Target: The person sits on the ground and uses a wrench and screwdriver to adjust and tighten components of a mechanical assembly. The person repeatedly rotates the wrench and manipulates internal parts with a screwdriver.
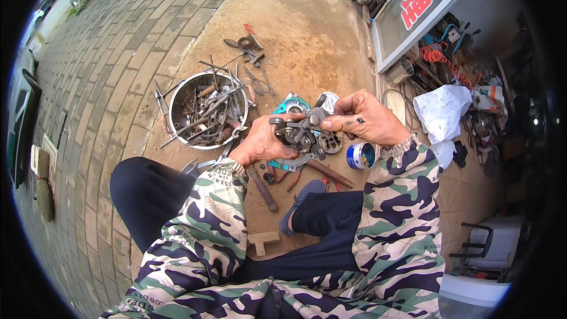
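Note:
A dark, greasy metal assembly with several lever arms and round knobs (295, 133) is held up in front of me. My left hand (266, 140) wraps round its left side and underside. At its upper right, my right hand (372, 119) is closed, thumb and fingers pinching the assembly near its central stub; a small piece in those fingers cannot be made out. Below it on the ground lie a teal housing (290, 104), partly hidden by my hands, and a round metal part with holes (331, 142). A blue tin of grease-like stuff (360, 156) stands below my right wrist.
A metal basin (172, 119) full of tools and rods sits at left. Further off lies a red-handled tool (253, 34). Near my feet are a wooden handle (332, 175), a bar (263, 191) and a wooden block (260, 241). A glass door (416, 9) stands at right.

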Demonstrator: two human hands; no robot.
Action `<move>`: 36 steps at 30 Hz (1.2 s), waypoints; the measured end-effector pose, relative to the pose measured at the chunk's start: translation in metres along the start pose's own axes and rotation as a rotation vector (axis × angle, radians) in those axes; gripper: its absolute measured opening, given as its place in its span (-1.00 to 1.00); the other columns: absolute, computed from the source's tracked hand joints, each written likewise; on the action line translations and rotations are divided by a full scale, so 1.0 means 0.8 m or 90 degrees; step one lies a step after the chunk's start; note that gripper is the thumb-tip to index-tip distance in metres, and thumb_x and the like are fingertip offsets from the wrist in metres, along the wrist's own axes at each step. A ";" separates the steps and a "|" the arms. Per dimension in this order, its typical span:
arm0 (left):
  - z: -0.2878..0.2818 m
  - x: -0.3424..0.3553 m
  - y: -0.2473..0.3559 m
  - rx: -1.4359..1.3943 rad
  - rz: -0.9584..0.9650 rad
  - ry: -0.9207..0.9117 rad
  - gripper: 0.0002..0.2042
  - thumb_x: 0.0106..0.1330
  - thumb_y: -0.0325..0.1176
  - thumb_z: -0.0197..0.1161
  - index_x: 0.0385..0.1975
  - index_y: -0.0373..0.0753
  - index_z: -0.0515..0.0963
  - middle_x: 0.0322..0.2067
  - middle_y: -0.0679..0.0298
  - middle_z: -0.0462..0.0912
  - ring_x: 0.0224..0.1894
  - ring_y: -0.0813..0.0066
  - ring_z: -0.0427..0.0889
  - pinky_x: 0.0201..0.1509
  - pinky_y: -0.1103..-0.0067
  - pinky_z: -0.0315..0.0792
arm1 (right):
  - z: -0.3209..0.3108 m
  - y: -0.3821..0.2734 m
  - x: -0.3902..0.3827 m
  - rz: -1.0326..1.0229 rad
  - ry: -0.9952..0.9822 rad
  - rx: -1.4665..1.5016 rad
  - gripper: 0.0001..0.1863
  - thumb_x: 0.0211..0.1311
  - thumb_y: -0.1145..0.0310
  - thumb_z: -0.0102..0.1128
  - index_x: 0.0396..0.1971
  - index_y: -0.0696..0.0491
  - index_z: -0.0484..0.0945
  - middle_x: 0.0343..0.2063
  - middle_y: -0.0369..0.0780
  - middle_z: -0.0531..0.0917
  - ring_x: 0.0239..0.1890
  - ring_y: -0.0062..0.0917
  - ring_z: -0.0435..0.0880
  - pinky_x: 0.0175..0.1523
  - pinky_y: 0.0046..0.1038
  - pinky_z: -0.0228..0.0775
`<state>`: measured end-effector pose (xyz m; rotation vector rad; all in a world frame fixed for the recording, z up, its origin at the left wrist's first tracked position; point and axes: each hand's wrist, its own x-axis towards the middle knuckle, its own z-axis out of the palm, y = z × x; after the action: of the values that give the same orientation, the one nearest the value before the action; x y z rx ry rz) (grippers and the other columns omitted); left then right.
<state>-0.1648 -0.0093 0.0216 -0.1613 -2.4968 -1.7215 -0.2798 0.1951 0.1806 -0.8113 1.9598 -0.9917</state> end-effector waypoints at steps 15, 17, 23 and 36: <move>-0.012 -0.002 -0.001 -0.070 -0.038 0.048 -0.29 -0.18 -0.26 0.62 0.12 -0.20 0.62 -0.15 0.22 0.79 -0.10 0.45 0.76 0.06 0.50 0.58 | 0.010 0.000 0.011 0.010 -0.054 0.173 -0.70 0.43 0.20 0.31 -0.28 0.19 0.67 -0.64 -0.48 0.43 -0.61 -0.83 0.31 -0.53 -0.62 0.09; -0.015 -0.007 0.004 -0.033 -0.054 0.056 -0.28 -0.20 -0.23 0.63 0.11 -0.20 0.62 -0.15 0.19 0.79 -0.09 0.39 0.77 0.07 0.48 0.58 | 0.006 0.001 0.016 0.025 -0.068 0.172 -0.72 0.42 0.22 0.32 -0.26 0.19 0.66 -0.63 -0.45 0.45 -0.63 -0.82 0.30 -0.55 -0.63 0.06; -0.006 -0.005 -0.007 -0.010 -0.047 0.062 -0.25 -0.24 -0.15 0.63 0.11 -0.19 0.62 -0.13 0.12 0.78 -0.06 0.22 0.77 0.06 0.43 0.59 | 0.003 0.001 0.015 0.051 -0.049 0.146 -0.70 0.39 0.20 0.36 -0.36 0.17 0.64 -0.67 -0.43 0.47 -0.67 -0.81 0.33 -0.58 -0.65 0.08; 0.007 -0.002 -0.005 -0.008 -0.077 0.167 -0.26 -0.22 -0.20 0.62 0.14 -0.09 0.61 -0.17 0.20 0.79 -0.12 0.23 0.78 -0.01 0.43 0.62 | 0.039 -0.009 -0.005 0.097 0.044 0.309 -0.70 0.41 0.21 0.32 -0.24 0.18 0.56 -0.56 -0.35 0.50 -0.63 -0.78 0.41 -0.61 -0.68 0.13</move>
<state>-0.1638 -0.0055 0.0153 0.2054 -2.3457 -1.6774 -0.2502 0.1836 0.1762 -0.3543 1.6992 -1.3405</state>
